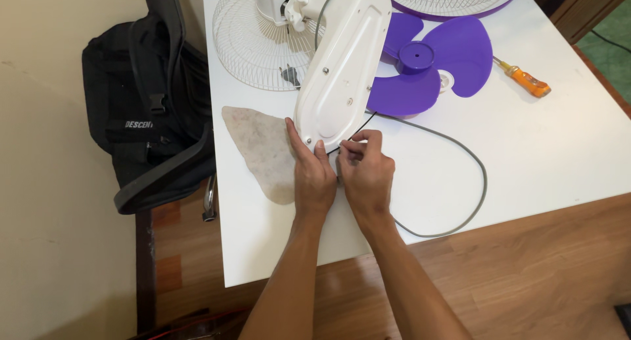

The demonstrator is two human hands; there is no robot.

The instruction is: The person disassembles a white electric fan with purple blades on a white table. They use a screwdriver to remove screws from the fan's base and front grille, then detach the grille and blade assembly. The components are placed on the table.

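We steady the white plastic fan base (338, 64) with our left hand (312, 176) while our right hand (366, 172) fingers pinch the thin grey power cord (476, 159), best kept slack.

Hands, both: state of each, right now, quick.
Left hand: open, fingers resting against the end of the white fan housing.
Right hand: fingertips pinched on the thin black cord at the housing's end.

The white fan base (342, 64) lies overturned on the white table (565, 156), its smooth oval underside up with small screws showing, its rounded end toward the table's near edge. A grey power cord (470, 156) leaves that end and loops wide toward the near edge, curving back beside it.
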